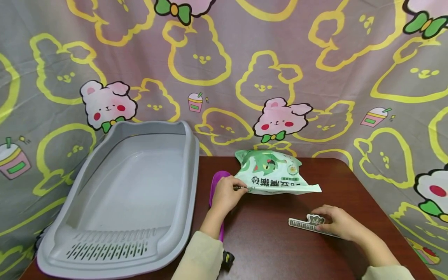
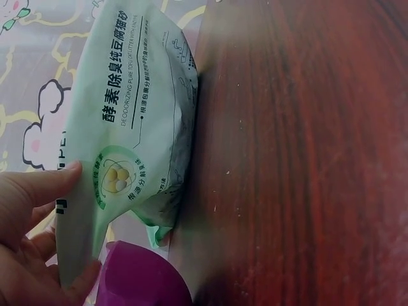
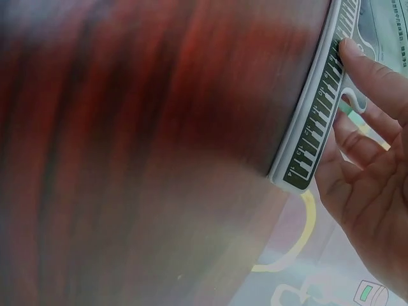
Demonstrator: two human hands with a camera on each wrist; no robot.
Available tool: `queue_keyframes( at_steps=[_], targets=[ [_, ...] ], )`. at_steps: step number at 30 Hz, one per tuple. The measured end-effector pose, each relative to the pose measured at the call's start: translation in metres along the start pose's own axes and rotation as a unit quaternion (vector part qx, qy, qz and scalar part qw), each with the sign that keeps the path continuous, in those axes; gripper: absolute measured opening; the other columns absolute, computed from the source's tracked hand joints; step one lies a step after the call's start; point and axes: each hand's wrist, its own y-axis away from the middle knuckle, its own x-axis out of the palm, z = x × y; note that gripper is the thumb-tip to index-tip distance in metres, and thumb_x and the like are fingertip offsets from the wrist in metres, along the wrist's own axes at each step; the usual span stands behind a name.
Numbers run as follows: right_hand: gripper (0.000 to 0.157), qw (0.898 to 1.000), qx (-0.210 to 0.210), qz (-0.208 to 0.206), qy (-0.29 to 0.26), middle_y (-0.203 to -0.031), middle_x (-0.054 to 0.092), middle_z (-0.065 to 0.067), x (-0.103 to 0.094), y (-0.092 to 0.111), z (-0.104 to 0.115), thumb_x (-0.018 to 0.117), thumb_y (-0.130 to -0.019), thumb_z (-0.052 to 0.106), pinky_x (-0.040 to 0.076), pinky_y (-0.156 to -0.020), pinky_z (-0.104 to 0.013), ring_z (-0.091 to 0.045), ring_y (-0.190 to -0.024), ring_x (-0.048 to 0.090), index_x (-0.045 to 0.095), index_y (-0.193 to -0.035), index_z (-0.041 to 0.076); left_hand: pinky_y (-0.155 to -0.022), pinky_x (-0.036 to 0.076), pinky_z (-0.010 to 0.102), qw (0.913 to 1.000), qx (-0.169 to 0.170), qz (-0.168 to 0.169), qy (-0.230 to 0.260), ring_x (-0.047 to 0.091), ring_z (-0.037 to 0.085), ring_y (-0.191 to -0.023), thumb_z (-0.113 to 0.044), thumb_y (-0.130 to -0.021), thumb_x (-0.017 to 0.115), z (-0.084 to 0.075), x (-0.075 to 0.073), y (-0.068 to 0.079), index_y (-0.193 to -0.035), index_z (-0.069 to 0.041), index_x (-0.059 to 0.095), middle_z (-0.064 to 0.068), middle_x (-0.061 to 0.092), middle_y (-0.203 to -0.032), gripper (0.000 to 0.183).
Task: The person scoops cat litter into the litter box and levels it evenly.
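Note:
A pale green bag of tofu cat litter (image 1: 269, 171) lies on the table, its flat top seam facing me. My left hand (image 1: 225, 194) pinches the left end of that seam between thumb and fingers; the left wrist view shows the printed side of the bag (image 2: 153, 95) close up. To the right, my right hand (image 1: 341, 223) holds a long white clip with ruler markings (image 1: 297, 223) and a bear-shaped grip. Thumb on one side and fingers on the other, the hand pinches this clip (image 3: 322, 118) in the right wrist view, low over the table.
A large grey litter box (image 1: 193, 194) with a slotted front step takes up the table's left side. Between it and the bag lies a purple scoop (image 1: 214, 182), partly behind my left arm. A patterned curtain (image 1: 224, 46) hangs behind the brown table (image 1: 266, 241).

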Motion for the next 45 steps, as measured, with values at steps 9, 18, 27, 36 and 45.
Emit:
queue_keyframes(
  at_steps=[9,18,27,36,45],
  targets=[
    [0.036,1.0,-0.015,-0.009,-0.017,-0.088,0.058,0.004,0.002,0.002,-0.006,0.083,-0.076,0.01,0.042,-0.058,-0.02,0.007,-0.07,0.048,0.068,-0.107,0.001,-0.098,0.046,0.038,0.9997,0.02,0.004,0.009,0.068,0.02,-0.088,-0.012,-0.078,0.082,0.002,0.001,-0.002,-0.083,-0.012,0.08,0.002,0.075,-0.086,0.005],
    [0.032,1.0,0.01,-0.007,-0.017,-0.084,0.068,0.003,-0.014,0.005,-0.002,0.08,-0.081,0.011,0.046,-0.062,-0.022,0.008,-0.076,0.056,0.068,-0.108,-0.002,-0.088,0.048,0.035,0.9995,0.028,0.014,0.001,0.065,0.021,-0.09,-0.014,-0.079,0.082,0.004,0.0,0.0,-0.086,-0.013,0.08,0.002,0.074,-0.09,0.007],
    [0.028,0.986,0.075,-0.145,0.028,-0.087,0.072,0.005,-0.039,0.007,0.021,0.078,-0.084,0.013,0.045,-0.066,-0.014,0.013,-0.081,0.057,0.07,-0.111,0.008,-0.078,0.044,0.028,0.9992,0.034,0.02,0.011,0.055,0.017,-0.089,-0.019,-0.082,0.081,0.003,-0.002,0.001,-0.091,-0.015,0.08,-0.001,0.073,-0.094,0.009],
    [0.03,0.968,0.042,-0.247,0.035,-0.099,0.066,0.016,-0.041,-0.006,0.038,0.081,-0.08,0.009,0.036,-0.076,-0.007,0.024,-0.098,0.047,0.073,-0.109,0.014,-0.089,0.046,0.035,0.9987,0.04,0.016,0.026,0.06,0.021,-0.1,-0.02,-0.086,0.077,0.002,-0.004,-0.001,-0.094,-0.014,0.079,0.0,0.074,-0.101,0.011],
    [0.03,0.965,0.01,-0.262,-0.005,-0.102,0.069,0.002,-0.027,-0.025,0.046,0.079,-0.079,0.0,0.038,-0.077,-0.004,0.017,-0.099,0.053,0.073,-0.108,0.01,-0.08,0.045,0.033,0.9997,0.01,0.005,0.019,0.055,0.02,-0.092,-0.023,-0.09,0.072,-0.003,-0.001,-0.002,-0.107,-0.015,0.077,0.003,0.075,-0.098,0.019]
  ],
)
